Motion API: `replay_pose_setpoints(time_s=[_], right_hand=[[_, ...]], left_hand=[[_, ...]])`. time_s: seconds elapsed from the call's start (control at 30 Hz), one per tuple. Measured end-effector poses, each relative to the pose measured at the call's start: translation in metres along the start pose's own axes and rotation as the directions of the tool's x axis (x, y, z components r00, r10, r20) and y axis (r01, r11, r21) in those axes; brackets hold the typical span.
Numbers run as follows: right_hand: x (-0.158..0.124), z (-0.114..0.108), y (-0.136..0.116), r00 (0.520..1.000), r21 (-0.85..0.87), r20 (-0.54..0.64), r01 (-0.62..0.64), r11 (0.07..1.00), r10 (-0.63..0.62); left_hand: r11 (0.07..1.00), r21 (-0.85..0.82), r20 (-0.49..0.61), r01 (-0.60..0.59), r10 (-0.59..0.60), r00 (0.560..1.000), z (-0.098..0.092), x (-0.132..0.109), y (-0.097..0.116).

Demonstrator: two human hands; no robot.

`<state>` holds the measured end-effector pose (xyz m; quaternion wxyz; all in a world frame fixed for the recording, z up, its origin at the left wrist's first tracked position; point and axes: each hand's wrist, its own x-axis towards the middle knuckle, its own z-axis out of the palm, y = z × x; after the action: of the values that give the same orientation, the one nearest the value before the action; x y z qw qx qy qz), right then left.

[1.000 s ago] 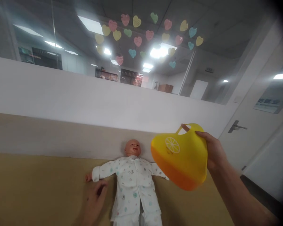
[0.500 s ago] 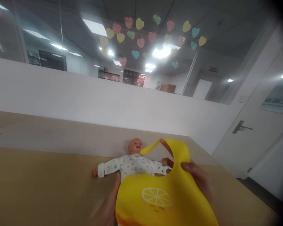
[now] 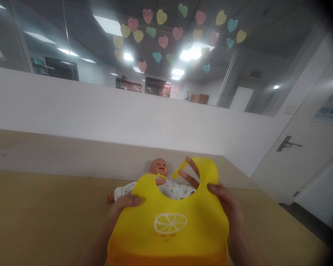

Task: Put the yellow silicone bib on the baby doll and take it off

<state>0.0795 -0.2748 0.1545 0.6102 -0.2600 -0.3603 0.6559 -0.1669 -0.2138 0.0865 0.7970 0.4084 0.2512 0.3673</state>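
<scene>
Tan desk [image 3: 30, 214] below a white partition [image 3: 72, 107]. The left hand [image 3: 126, 202], earlier laid beside the doll [image 3: 158, 167], is now closed on the left shoulder of the yellow bib [image 3: 169, 225], fingers pinching. The bib, formerly carried by the right hand [image 3: 227, 207] alone, is held flat above the doll's torso, with the right fingers spread about its neck strap.

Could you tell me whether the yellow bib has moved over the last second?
Yes. The yellow bib went left and down, from right of the doll to in front of its body.
</scene>
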Motion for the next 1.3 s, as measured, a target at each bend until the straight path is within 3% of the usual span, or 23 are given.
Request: replay_pose_setpoints(time_s=[0.1, 0.17, 0.27, 0.4, 0.53, 0.67, 0.83, 0.97, 1.17, 1.3], right_hand=[[0.021, -0.001, -0.013, 0.998, -0.066, 0.033, 0.064, 0.996, -0.062], [0.036, -0.005, -0.021, 0.992, -0.109, 0.033, 0.128, 0.986, -0.125], [0.053, -0.014, -0.026, 0.985, -0.148, 0.009, 0.171, 0.974, -0.172], [0.057, -0.026, -0.024, 0.985, -0.226, 0.029, 0.173, 0.959, -0.171], [0.062, -0.038, -0.021, 0.973, -0.28, 0.028, 0.227, 0.933, -0.229], [0.083, -0.053, -0.015, 0.974, -0.312, -0.01, 0.211, 0.926, -0.225], [0.108, -0.069, -0.001, 0.982, -0.378, -0.026, 0.164, 0.911, -0.187], [0.105, -0.069, -0.003, 0.98, -0.394, -0.035, 0.167, 0.904, -0.196], [0.084, -0.052, -0.031, 0.966, -0.495, 0.012, 0.229, 0.838, -0.257], [0.091, -0.058, -0.021, 0.981, -0.535, -0.046, 0.135, 0.834, -0.189]], left_hand=[[1.0, 0.007, 0.1, -0.005, 0.004, 0.995, 0.016, 0.009, 0.022], [0.99, 0.061, 0.138, -0.128, 0.118, 0.983, 0.024, 0.019, 0.037], [0.958, 0.209, 0.114, -0.196, 0.176, 0.978, 0.026, 0.03, 0.051], [0.91, 0.375, 0.05, -0.174, 0.168, 0.985, 0.019, 0.03, 0.052], [0.892, 0.393, 0.046, -0.224, 0.224, 0.973, 0.02, 0.032, 0.051], [0.876, 0.405, 0.062, -0.261, 0.259, 0.964, 0.022, 0.052, 0.057], [0.867, 0.447, 0.033, -0.221, 0.23, 0.973, 0.002, 0.084, 0.057], [0.855, 0.472, -0.007, -0.214, 0.247, 0.969, -0.002, 0.084, 0.06], [0.837, 0.508, 0.03, -0.201, 0.216, 0.976, 0.025, 0.062, 0.084], [0.851, 0.474, 0.031, -0.224, 0.239, 0.971, 0.019, 0.068, 0.077]])
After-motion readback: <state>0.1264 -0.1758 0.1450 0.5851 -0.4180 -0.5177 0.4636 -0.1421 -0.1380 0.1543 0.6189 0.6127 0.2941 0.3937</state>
